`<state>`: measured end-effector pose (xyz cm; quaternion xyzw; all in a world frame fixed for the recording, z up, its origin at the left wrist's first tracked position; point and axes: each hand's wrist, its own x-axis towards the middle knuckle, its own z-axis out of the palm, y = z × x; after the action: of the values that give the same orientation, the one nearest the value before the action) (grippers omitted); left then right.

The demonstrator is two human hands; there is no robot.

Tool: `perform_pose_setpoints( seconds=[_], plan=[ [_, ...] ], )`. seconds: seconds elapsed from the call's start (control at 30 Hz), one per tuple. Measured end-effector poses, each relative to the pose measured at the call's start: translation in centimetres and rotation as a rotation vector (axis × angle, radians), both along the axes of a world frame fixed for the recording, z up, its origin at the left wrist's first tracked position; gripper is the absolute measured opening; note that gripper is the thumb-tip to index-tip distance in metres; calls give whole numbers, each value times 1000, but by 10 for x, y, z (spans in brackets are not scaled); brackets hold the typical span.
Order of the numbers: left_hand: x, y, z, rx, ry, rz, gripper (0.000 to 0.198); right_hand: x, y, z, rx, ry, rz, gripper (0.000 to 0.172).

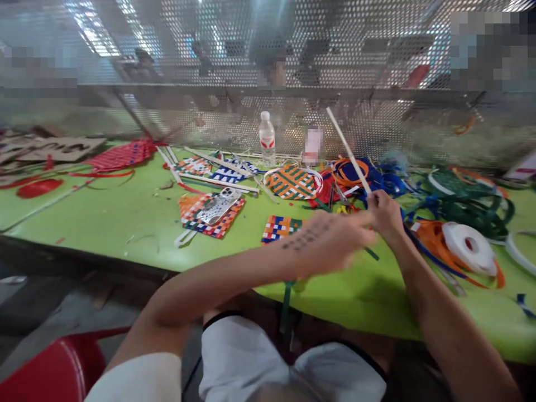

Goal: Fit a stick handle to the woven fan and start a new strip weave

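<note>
My right hand (383,212) is closed around the lower end of a long, flat white strip (347,148), which points up and to the left above the table. My left hand (335,243) reaches across to it, blurred by motion. Its fingers look curled and meet the right hand near the strip's base; what they hold is hidden. Below my left wrist lies a small woven piece (282,226) in orange, white and blue, partly covered by that hand. A dark green strip (287,304) hangs over the table edge beneath it.
On the green table (138,234), a phone (220,206) rests on a woven piece. Behind stand a water bottle (267,139) and a round woven piece (293,183). To the right are a white strip roll (469,248) and green coils (464,201). A perforated metal screen (234,100) closes the back.
</note>
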<state>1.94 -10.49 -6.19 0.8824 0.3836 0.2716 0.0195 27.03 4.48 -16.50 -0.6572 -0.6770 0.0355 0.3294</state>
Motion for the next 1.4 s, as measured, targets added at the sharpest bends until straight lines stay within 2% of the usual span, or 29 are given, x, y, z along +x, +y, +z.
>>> perform_pose_setpoints(
  seconds=[0.03,0.1,0.17,0.23,0.3,0.4,0.5,0.6,0.73,0.87,0.97,1.03,1.1,1.17,1.23,1.3,1.4],
  plan=[
    [-15,16,-11,-28,53,-36,15,-1,0,0,10,3,3,19],
    [-50,35,-38,-114,38,104,26,-4,-3,1,36,23,16,23],
    [-79,35,-66,-213,1,220,26,-8,-7,3,75,55,35,27],
    [-95,15,-89,-246,-35,238,18,-11,-11,6,134,94,50,29],
    [-96,-17,-106,-188,-29,232,15,-14,-13,9,198,132,48,31],
    [-83,-63,-118,-140,-22,250,22,-18,-14,10,243,207,45,34],
    [-71,-85,-129,-133,-41,280,31,-28,-25,11,242,322,83,37],
    [-64,-89,-145,-157,-58,344,38,-40,-67,11,154,536,142,40],
    [-54,-95,-162,-139,-88,417,42,-53,-165,2,5,767,223,44],
    [-42,-110,-171,-127,-99,451,41,-62,-264,-30,-63,905,188,48],
    [-38,-121,-174,-132,-214,430,41,-65,-315,-58,-115,915,156,50],
    [-39,-129,-177,-181,-475,458,37,-65,-339,-72,-136,892,141,53],
    [-42,-137,-183,-263,-804,549,31,-63,-358,-83,-134,858,127,55],
    [-47,-145,-190,-335,-997,631,34,-60,-372,-92,-123,828,117,54],
    [-49,-152,-199,-424,-1067,628,39,-55,-381,-99,-111,802,115,53],
    [-47,-155,-206,-546,-1118,566,45,-50,-386,-105,-96,772,122,50],
    [-36,-154,-207,-717,-1198,457,53,-43,-392,-112,-92,725,147,45]
  ],
)
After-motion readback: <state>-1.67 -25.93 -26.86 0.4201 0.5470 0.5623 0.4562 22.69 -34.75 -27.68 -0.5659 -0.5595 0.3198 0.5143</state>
